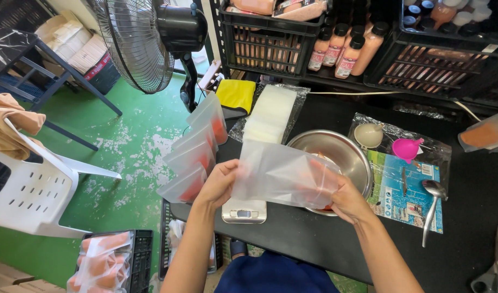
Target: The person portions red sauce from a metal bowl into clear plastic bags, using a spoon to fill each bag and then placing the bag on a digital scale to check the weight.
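Observation:
Both hands hold a frosted clear plastic pouch (284,174) above the black table (314,244). My left hand (219,184) grips its left edge and my right hand (349,199) grips its right edge. The pouch looks empty and hangs over a small digital scale (244,211) and partly covers a steel bowl (341,154) with some orange-red content. A row of filled pouches (197,152) holding orange-red powder stands at the table's left edge. A stack of empty pouches (270,116) lies behind.
A pink funnel (406,147), a cream scoop (368,134) and a metal spoon (433,203) lie right of the bowl. Scissors (493,274) sit at the far right. Black crates with bottles (344,46) line the back. A standing fan (151,40) and white chair (37,190) are left.

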